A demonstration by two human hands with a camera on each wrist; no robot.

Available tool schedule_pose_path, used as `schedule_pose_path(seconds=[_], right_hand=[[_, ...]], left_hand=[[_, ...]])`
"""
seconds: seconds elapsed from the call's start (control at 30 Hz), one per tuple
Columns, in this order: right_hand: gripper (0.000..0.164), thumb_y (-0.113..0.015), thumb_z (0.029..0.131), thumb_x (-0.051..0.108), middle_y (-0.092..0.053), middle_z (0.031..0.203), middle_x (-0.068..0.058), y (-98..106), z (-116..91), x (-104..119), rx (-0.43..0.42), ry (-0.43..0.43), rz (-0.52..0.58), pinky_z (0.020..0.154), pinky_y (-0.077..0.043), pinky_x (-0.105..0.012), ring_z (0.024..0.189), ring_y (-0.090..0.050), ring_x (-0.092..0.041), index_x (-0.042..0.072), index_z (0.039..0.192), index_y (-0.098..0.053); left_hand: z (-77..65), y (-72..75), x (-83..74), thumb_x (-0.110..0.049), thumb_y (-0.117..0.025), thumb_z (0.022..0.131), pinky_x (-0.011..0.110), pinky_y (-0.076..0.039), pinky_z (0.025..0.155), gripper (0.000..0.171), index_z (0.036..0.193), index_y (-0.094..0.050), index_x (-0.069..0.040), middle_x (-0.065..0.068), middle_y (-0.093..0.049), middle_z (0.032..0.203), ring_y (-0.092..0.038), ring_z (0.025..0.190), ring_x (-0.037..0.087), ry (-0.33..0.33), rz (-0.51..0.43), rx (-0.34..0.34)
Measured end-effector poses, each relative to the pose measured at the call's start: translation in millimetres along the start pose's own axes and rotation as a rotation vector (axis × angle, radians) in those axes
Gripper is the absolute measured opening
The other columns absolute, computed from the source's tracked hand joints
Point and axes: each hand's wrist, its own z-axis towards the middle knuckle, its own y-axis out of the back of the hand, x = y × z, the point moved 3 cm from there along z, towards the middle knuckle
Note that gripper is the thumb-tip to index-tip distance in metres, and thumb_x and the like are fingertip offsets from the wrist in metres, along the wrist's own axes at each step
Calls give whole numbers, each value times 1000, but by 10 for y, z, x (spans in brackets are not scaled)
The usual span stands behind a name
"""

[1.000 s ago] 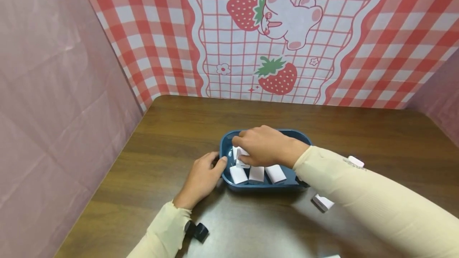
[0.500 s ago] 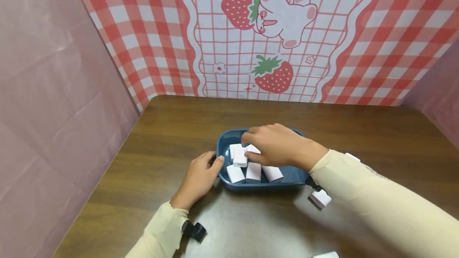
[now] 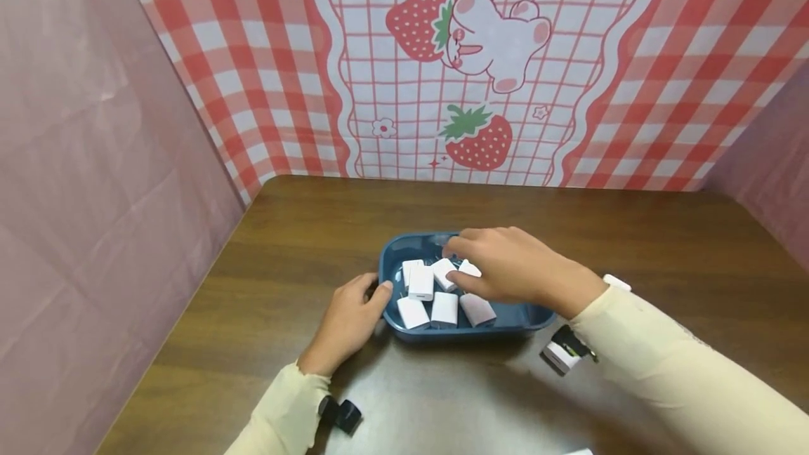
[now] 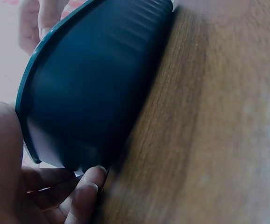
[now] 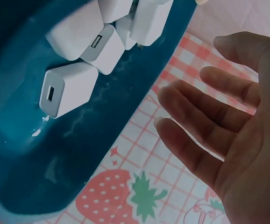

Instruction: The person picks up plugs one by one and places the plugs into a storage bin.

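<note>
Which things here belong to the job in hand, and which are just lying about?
Likely the job:
blue tray
left hand, gripping it
right hand
white chargers inside
probably the loose charger outside

Likely just around:
strawberry-print cloth
pink cloth
black wrist device

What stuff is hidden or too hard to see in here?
- Head view: one charger in the tray is partly behind the right hand.
- Head view: a white piece is cut off by the bottom edge, so I can't tell what it is.
- Right wrist view: the top edge cuts off some chargers.
- Left wrist view: the tray's side hides what's inside.
</note>
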Motion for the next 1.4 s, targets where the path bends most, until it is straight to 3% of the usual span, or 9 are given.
schedule_pose_path(seconds=[0.13,0.43,0.67,0.9,1.17,1.4], right_hand=[[39,-71,91,42,-71,107,-1,-9,-125,-41,-47,-54,-29,71,-58,-33,81,-68,-14,16,121,-71],[37,-73,91,36,-71,112,-4,47,-455,-223,-134,-176,5,73,-59,-39,87,-68,-17,15,121,-70],[42,-74,90,38,-71,111,-5,42,-684,-382,-111,-287,-46,71,-59,-42,86,-67,-19,12,123,-69],[39,-76,88,35,-71,100,-4,32,-839,-495,-123,-332,-37,59,-54,-32,72,-60,-13,12,118,-70],[35,-74,89,35,-71,105,-3,-45,-1074,-625,-136,-402,-4,74,-55,-52,87,-66,-20,14,117,-70],[38,-68,93,43,-71,107,-4,-82,-1301,-785,-132,-467,17,77,-52,-57,94,-67,-25,16,119,-69]], left_hand=[[-13,-8,-8,-39,-57,100,49,-46,101,45,129,-66,-6,11,-65,128,-61,117,28,11,-4,6],[-25,-15,-14,-38,-58,100,49,-48,99,44,128,-66,-5,10,-66,126,-62,114,26,-2,-11,-3],[-23,-21,16,-38,-58,99,47,-49,96,40,124,-69,-8,8,-69,120,-64,108,24,-8,-8,-22],[-7,-23,46,-38,-58,99,47,-49,96,39,121,-70,-8,7,-69,118,-64,108,23,-25,-9,-39],[-8,-18,23,-40,-58,99,47,-49,96,42,124,-69,-8,7,-68,120,-64,109,23,-8,-12,-29],[-2,-17,10,-39,-58,99,46,-49,96,41,124,-69,-8,8,-69,119,-64,108,23,-4,-14,-32]])
